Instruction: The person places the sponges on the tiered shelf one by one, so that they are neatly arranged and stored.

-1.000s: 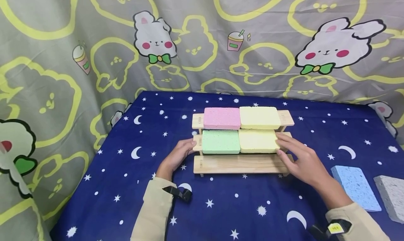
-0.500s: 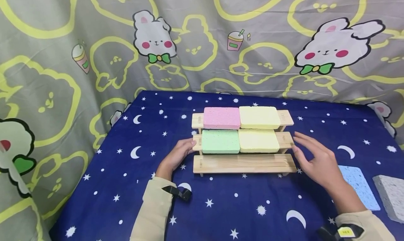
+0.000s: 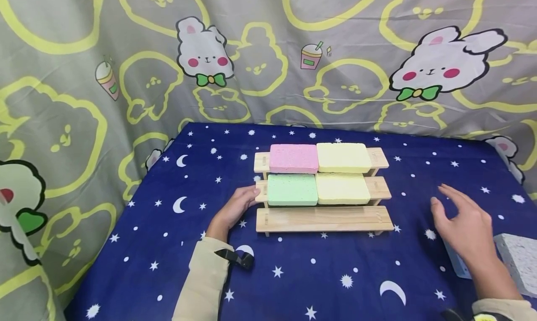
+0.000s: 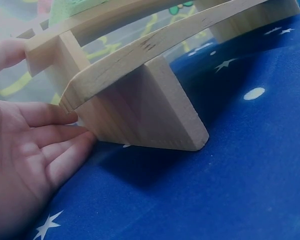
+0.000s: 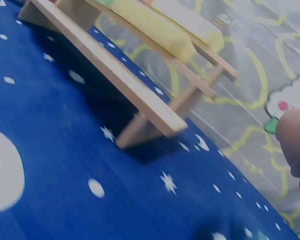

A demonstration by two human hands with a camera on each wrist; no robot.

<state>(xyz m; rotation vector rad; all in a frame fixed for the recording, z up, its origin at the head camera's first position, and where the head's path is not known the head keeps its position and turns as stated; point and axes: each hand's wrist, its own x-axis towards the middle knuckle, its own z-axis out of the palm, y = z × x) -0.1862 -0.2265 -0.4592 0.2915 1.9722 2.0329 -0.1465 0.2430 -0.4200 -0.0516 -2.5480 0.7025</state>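
Note:
A three-tier wooden rack (image 3: 323,219) stands on the table. Pink (image 3: 293,158) and pale yellow (image 3: 344,157) sponge-like blocks lie side by side on its top tier. The middle tier carries a green block (image 3: 292,189) and another yellow block (image 3: 342,188); the lowest tier is bare. My left hand (image 3: 236,208) touches the rack's left end, thumb on the middle tier and nearly straight fingers (image 4: 65,150) against the side support. Away from the rack at the right, my right hand (image 3: 467,227) hovers with parted fingers, holding nothing, partly covering a blue block (image 3: 457,261).
A grey speckled block (image 3: 518,260) lies at the right edge of the head view. The blue cloth (image 3: 168,237) with stars and moons covers the table. A patterned curtain (image 3: 268,55) hangs behind and to the left.
My right hand has left the yellow block on the middle tier and moved right, over the blue block. My left hand has stayed at the rack's left end.

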